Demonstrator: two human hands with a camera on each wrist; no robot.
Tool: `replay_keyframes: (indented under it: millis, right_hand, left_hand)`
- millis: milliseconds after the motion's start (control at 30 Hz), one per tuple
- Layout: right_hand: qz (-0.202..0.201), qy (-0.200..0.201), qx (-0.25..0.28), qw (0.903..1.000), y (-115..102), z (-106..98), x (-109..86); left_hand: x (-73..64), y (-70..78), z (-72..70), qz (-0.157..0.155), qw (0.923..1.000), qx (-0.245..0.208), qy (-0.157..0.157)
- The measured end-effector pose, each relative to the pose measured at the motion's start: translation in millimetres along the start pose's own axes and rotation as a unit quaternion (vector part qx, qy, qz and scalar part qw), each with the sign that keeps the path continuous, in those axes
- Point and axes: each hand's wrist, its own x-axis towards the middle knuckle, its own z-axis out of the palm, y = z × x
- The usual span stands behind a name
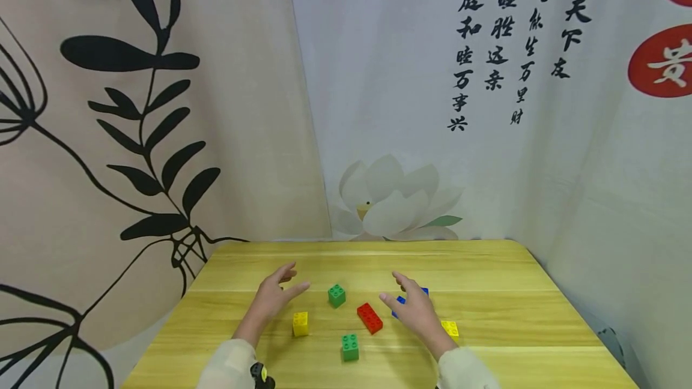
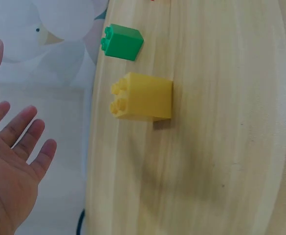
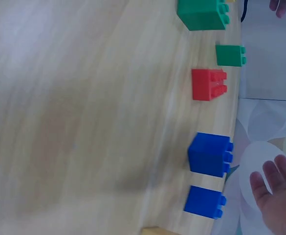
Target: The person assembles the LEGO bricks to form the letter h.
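Both hands hover over the wooden table with fingers extended and nothing in them. The left hand [image 1: 273, 294] is nearest a yellow building block [image 1: 300, 324], which stands upright with its studs up in the left wrist view. A green block [image 1: 336, 296] stands between the hands, towards the back. Left of the right hand [image 1: 415, 308] lies a red block [image 1: 370, 318]. Two blue blocks, one larger [image 3: 209, 154] and one smaller [image 3: 204, 201], are partly hidden behind that hand in the head view. Another green block [image 1: 350, 347] stands nearer the front.
Beside the right wrist a second yellow block [image 1: 450, 329] is partly covered by the arm. The wooden table [image 1: 513, 293] ends at a curtain [image 1: 259, 137] printed with plants, a lotus and writing. A small black device [image 1: 262, 375] sits at the left cuff.
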Motion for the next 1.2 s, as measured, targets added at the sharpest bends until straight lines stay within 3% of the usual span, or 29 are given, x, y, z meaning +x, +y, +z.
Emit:
replay_keyframes:
  millis: [367, 733, 1067, 1200]
  right_hand:
    - [0.007, -0.042, 0.07, 0.9967, 3, 24, -14.8]
    - [0.016, -0.095, 0.143, 0.9851, 9, 50, -29.9]
    - [0.006, -0.054, 0.118, 0.9915, 7, 59, -35.4]
    - [-0.007, -0.064, 0.126, 0.9899, 7, 60, -36.3]
  left_hand:
    - [-10.6, -21.2, 1.7, -0.027, 0.9993, -0.026, -0.004]
    - [-18.7, -37.1, 5.3, -0.051, 0.9974, -0.049, -0.017]
    - [-29.4, -51.7, 9.1, -0.065, 0.9952, -0.071, -0.02]
    - [-33.1, -56.4, 10.3, -0.067, 0.9947, -0.074, -0.026]
